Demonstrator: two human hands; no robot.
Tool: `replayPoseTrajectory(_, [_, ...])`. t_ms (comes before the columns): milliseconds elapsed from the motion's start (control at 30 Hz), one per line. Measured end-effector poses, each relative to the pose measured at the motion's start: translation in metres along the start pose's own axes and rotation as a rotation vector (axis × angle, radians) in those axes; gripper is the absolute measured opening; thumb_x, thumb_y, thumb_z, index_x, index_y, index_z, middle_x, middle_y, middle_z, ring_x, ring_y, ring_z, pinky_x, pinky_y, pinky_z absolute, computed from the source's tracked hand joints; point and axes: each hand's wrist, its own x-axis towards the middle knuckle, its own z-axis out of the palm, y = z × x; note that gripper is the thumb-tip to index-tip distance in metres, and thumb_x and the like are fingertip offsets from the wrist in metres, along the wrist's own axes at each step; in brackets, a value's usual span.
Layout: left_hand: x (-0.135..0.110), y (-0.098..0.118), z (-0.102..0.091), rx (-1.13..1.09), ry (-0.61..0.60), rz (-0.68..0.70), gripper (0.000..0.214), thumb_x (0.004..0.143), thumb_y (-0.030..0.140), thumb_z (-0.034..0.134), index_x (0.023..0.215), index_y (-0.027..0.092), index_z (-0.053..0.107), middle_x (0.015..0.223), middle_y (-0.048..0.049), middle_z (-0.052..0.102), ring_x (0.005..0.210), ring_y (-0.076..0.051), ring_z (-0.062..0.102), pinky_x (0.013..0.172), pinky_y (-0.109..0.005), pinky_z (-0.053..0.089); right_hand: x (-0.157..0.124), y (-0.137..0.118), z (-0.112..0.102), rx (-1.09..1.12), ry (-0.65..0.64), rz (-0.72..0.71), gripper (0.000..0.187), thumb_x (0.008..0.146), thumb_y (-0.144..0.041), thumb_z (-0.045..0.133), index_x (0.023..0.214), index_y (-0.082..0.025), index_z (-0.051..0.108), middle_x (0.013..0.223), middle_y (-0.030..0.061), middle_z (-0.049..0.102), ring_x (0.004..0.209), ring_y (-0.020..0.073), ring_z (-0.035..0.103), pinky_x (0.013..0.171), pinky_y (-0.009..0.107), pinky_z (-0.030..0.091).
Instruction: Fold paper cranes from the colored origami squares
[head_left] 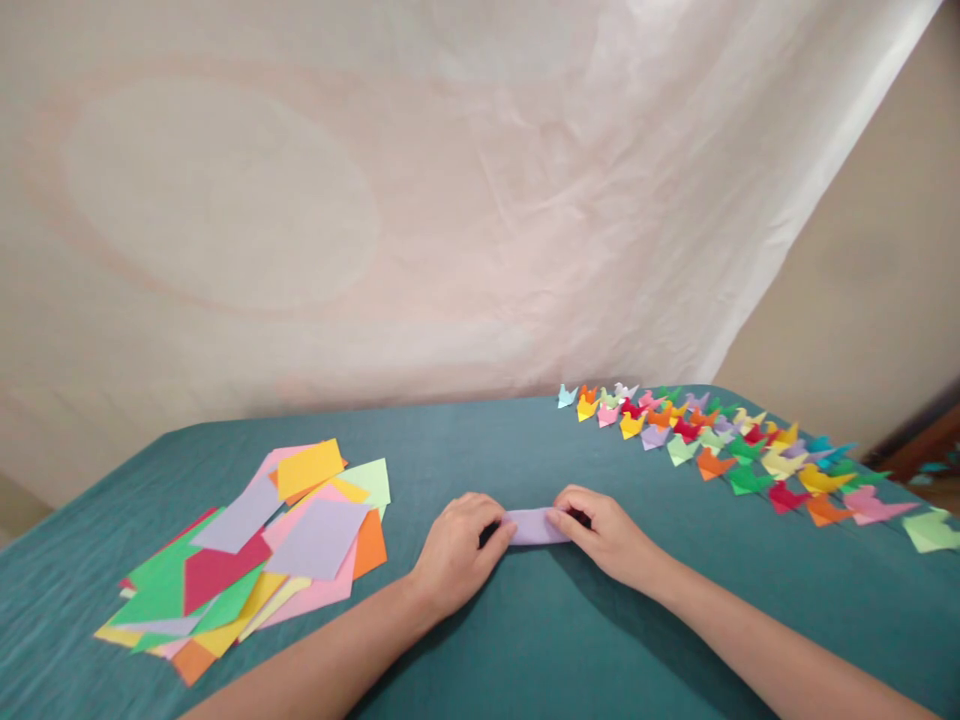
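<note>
Green-blue cloth over the bench [465, 445], with a pale hanging sheet [480, 200] behind it. Contents listed left to right.

Item 1: loose pile of paper sheets [315, 540], far left. Flat, overlapping at odd angles; lilac, green, red, pink, yellow and orange. No folds made out; judged unworked stock. Count not possible, many being covered.

Item 2: left hand [461, 552], just right of the pile. Thumb and fingers pinch the left end of item 3.

Item 3: lilac paper strip [534, 526], 1 piece, between the hands, near the middle of the bench. Folded narrow; judged an early stage, with most shaping left, no bird form showing. Long axis runs left to right, close to level, across the person's front. Both ends lie under fingers, so no pointed end can be told. Whether it touches the cloth: cannot tell.

Item 4: right hand [596, 535]. Thumb and fingers pinch the strip's right end.

Item 5: folded paper birds [784, 463], assorted colours, standing in slanting rows from the back of the bench to the right edge. Judged complete; exact count not attempted.
</note>
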Motion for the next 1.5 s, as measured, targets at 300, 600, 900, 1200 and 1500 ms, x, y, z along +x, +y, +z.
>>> replayPoseTrajectory(300, [-0.011, 0.033, -0.012, 0.161, -0.242, 0.231, 0.048, 0.089, 0.043, 0.045, 0.13, 0.019, 0.043, 0.136, -0.009, 0.044, 0.128, -0.024, 0.036, 0.106, -0.041, 0.029, 0.006, 0.007, 0.006, -0.039, 0.03, -0.021, 0.022, 0.087, -0.03, 0.047, 0.071, -0.018, 0.056, 0.07, -0.0001, 0.055, 0.065, 0.0133, 0.052, 0.062, 0.025, 0.039])
replayPoseTrajectory(600, [-0.016, 0.032, -0.01, 0.126, -0.436, 0.183, 0.069, 0.089, 0.058, 0.031, 0.141, 0.014, 0.024, 0.147, -0.0119, 0.023, 0.134, -0.026, 0.023, 0.111, -0.041, 0.021, 0.006, 0.012, 0.014, -0.066, 0.093, -0.005, 0.012, 0.084, -0.027, 0.05, 0.079, -0.018, 0.055, 0.074, -0.0001, 0.053, 0.062, 0.0126, 0.05, 0.06, 0.025, 0.041])
replayPoseTrajectory(900, [-0.015, 0.034, -0.012, 0.107, -0.51, 0.144, 0.072, 0.089, 0.06, 0.025, 0.142, 0.013, 0.022, 0.148, -0.0119, 0.018, 0.136, -0.027, 0.017, 0.112, -0.043, 0.014, 0.006, 0.02, 0.014, -0.034, 0.082, -0.059, 0.012, 0.084, -0.023, 0.05, 0.084, -0.019, 0.062, 0.084, 0.0026, 0.054, 0.067, 0.0131, 0.053, 0.063, 0.026, 0.043])
replayPoseTrajectory(1200, [-0.017, 0.03, -0.009, 0.097, -0.498, 0.162, 0.07, 0.09, 0.059, 0.023, 0.143, 0.014, 0.019, 0.149, -0.0108, 0.018, 0.136, -0.026, 0.016, 0.113, -0.042, 0.011, 0.003, 0.019, 0.012, -0.048, 0.098, -0.049, 0.012, 0.085, -0.02, 0.049, 0.08, -0.019, 0.06, 0.082, 0.002, 0.053, 0.066, 0.0126, 0.052, 0.062, 0.026, 0.042])
replayPoseTrajectory(1500, [-0.017, 0.03, -0.007, 0.103, -0.496, 0.152, 0.071, 0.09, 0.059, 0.023, 0.143, 0.012, 0.02, 0.148, -0.0113, 0.019, 0.136, -0.026, 0.017, 0.113, -0.041, 0.012, 0.003, 0.017, 0.01, -0.06, 0.111, -0.03, 0.013, 0.084, -0.018, 0.047, 0.077, -0.018, 0.057, 0.082, 0.0026, 0.052, 0.067, 0.0137, 0.052, 0.063, 0.027, 0.043])
